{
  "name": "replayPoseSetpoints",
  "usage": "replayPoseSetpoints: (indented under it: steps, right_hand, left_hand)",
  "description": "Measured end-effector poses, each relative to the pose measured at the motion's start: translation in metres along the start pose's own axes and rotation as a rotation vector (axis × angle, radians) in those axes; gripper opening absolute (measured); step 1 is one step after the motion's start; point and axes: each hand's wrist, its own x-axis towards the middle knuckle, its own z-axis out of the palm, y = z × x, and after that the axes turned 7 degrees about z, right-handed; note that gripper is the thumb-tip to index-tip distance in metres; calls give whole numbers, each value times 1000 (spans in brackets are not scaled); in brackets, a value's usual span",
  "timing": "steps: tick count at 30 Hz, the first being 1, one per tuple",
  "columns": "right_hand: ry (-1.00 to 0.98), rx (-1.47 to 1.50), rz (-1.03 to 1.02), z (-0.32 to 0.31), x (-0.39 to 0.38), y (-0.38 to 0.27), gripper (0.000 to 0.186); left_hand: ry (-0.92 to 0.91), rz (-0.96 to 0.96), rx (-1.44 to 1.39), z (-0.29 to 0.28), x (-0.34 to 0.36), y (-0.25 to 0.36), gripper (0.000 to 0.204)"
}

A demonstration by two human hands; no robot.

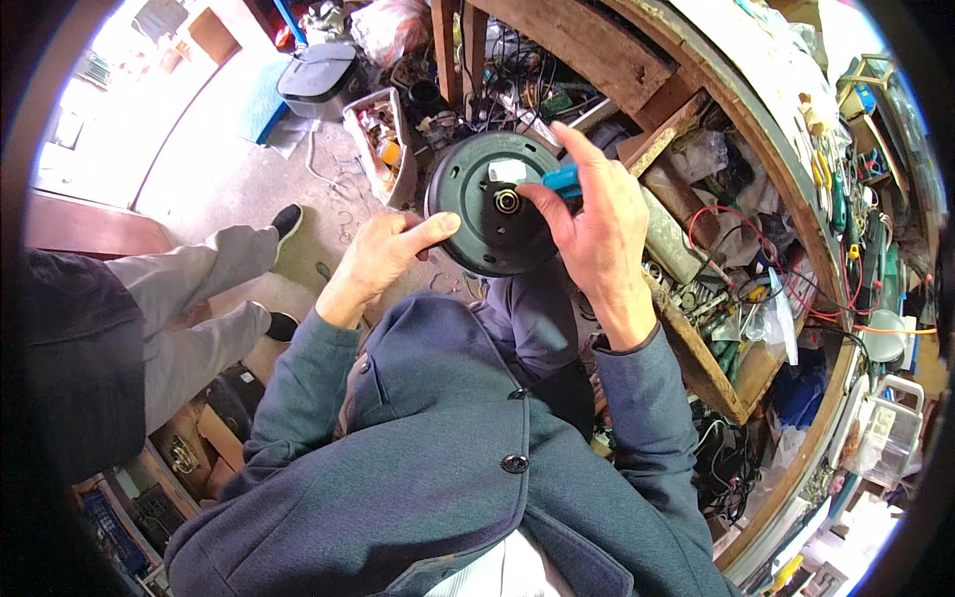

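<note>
A black round base [468, 219], like the underside of a kettle or its stand, is held up in front of my body. It has slots, a pale label [509, 171] and a brass-coloured ring connector [506, 202] at its centre. My left hand [383, 249] pinches its left rim, thumb on top and the other fingers beneath. From the right, my right hand [602, 219] reaches over the base, its thumb tip beside the ring and its index finger raised. A blue-handled tool [562, 181] sits in that hand; its working end is hidden.
At the right stands a cluttered wooden workbench [587, 45], with a wooden drawer [711, 378] of tools and wires below. Ahead on the floor are a white box of small parts [378, 139] and a dark lidded bin [320, 75]. Another person [189, 279] stands at the left.
</note>
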Motion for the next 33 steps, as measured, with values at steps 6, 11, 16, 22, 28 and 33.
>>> replayPoseSetpoints:
  steps: [6,11,16,22,28,33]
  right_hand:
    - [10,50,-51,0,2,0,62]
    - [51,162,-127,-1,11,-6,62]
    - [10,-154,-86,-3,7,0,65]
    - [-11,5,-75,-1,5,-3,62]
    - [35,138,-151,2,10,-2,62]
    - [55,-86,-87,-3,8,-5,60]
  left_hand:
    - [2,8,13,0,-2,1,64]
    - [-1,16,16,1,-5,3,64]
    - [22,18,-24,4,-4,-1,62]
    - [17,5,-10,2,-4,2,61]
    - [10,12,-19,3,-2,1,63]
    - [9,8,-25,2,-4,0,63]
